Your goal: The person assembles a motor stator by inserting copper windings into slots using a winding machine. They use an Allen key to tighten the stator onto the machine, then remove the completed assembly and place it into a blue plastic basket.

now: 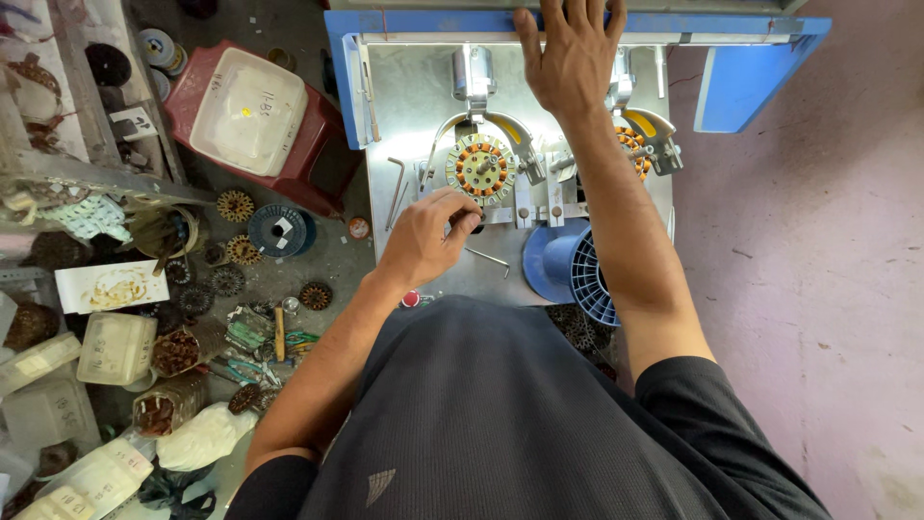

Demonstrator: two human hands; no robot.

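The fingers of the left hand [428,236] are curled nearly closed, pinched at the lower rim of the left stator [481,167]; whether they grip a fine wire or only touch the fixture cannot be told. That stator, a round core with orange-insulated teeth, sits clamped in its holder toward the middle of the surface [414,106]. The right hand [570,53] lies flat, fingers spread and extended, resting at the far edge of the surface against the blue frame [751,39]; it grasps nothing visible. Beneath the right forearm a second stator [630,144] is mounted toward the right edge. Judged from the frame, both cores are seated, and their slots show orange insulation with little copper evident, so the winding appears largely outstanding. A blue spool [573,265] stands at the near edge, with hex keys [397,188] lying toward the left edge. On the floor to the left sit a red stool [318,144] carrying a white tray [248,111] and scattered spare cores [235,205].
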